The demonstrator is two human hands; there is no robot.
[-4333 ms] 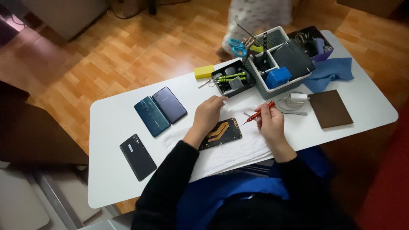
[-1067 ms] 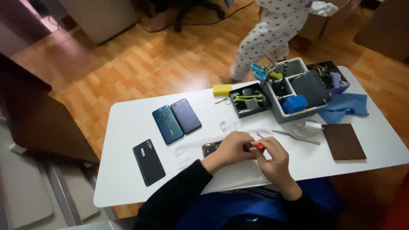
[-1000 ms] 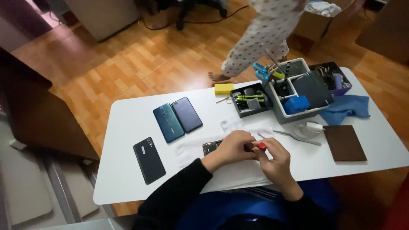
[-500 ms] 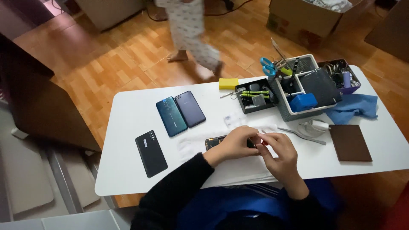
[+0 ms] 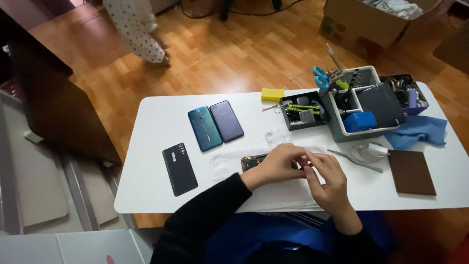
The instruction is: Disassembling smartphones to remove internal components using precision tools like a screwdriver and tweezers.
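Both hands meet over the opened phone (image 5: 251, 162), which lies on a white cloth (image 5: 224, 166) near the front edge of the table (image 5: 151, 112). The left hand (image 5: 277, 164) arches over the phone with its fingers curled down, covering most of it. The right hand (image 5: 328, 178) comes in from the phone's right, fingers bent and pinched together; what they grip, if anything, is too small to tell. Only the phone's left end shows: dark, back cover off, orange parts inside. Its long axis runs left-right along the table edge.
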